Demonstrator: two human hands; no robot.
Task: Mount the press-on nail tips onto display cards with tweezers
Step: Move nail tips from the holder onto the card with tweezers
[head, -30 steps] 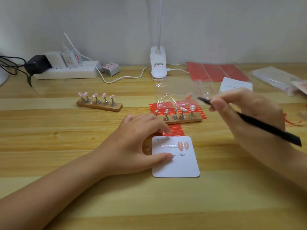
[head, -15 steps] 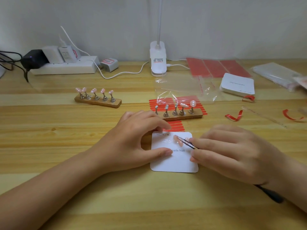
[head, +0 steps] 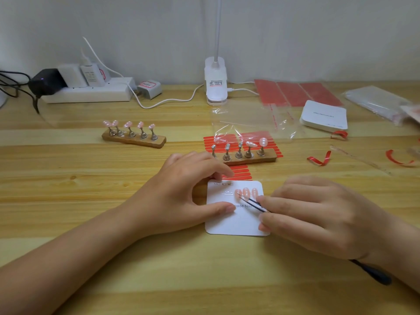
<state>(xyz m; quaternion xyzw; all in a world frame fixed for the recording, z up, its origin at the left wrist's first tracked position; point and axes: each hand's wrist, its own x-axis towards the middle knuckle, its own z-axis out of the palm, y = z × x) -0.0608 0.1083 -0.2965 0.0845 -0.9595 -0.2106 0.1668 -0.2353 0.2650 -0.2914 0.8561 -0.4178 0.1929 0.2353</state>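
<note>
Pinching black tweezers (head: 252, 202) in the right hand (head: 318, 214), tips touching the leftmost of three pink nail tips (head: 246, 192) lined up on the white card (head: 238, 226); grip pressed together around the tweezers, though whether the points are clamping that tip or only pressing it down is too small to tell. Steadying the card with the left hand (head: 181, 196), thumb lying flat on its left part, fingers bent at its top left corner, holding nothing. Judging progress as roughly midway on this card: three tips seated in a row along the clear strip, bare strip showing to their left. Waiting on the near stand (head: 245, 155) are two tips on the right pegs, with three pegs bare; the far stand (head: 134, 138) is carrying five more. Sitting at the back right is a stack of blank cards (head: 325, 114), so more mounting is probably ahead. Lying on the counter (head: 68, 201) near its front, with the card's lower edge free and bare wood below it. Crowding the card's top edge are the red strips (head: 237, 172) and the near stand, so lifting over the pegs looks wise when reaching for the next tip. Lying well right are red curls (head: 319, 159).
</note>
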